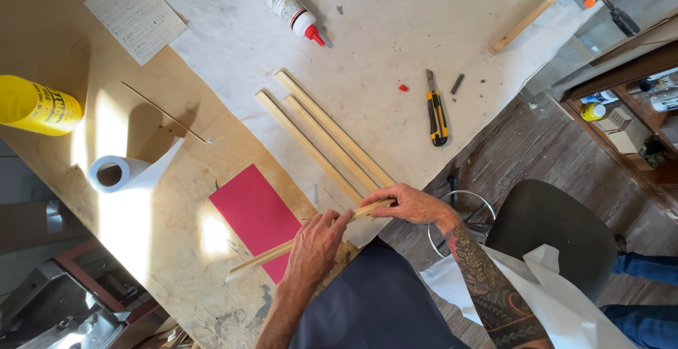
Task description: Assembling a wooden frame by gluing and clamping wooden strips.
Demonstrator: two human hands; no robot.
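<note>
Both hands hold one thin wooden strip (261, 258) that slants across the near table edge, over a red card sheet (254, 211). My left hand (316, 244) is closed around the strip near its middle. At the strip's upper right end, my right hand (409, 203), on a tattooed forearm, pinches it. Three more wooden strips (326, 135) lie side by side on the white paper cover (381, 45) just beyond my hands.
A yellow-and-black utility knife (438, 116) and a small red cap (402, 87) lie to the right of the strips. Further off are a white glue bottle (284, 2), a yellow can (35, 105), a paper roll (113, 172), a written sheet (134, 11) and a black chair (551, 236).
</note>
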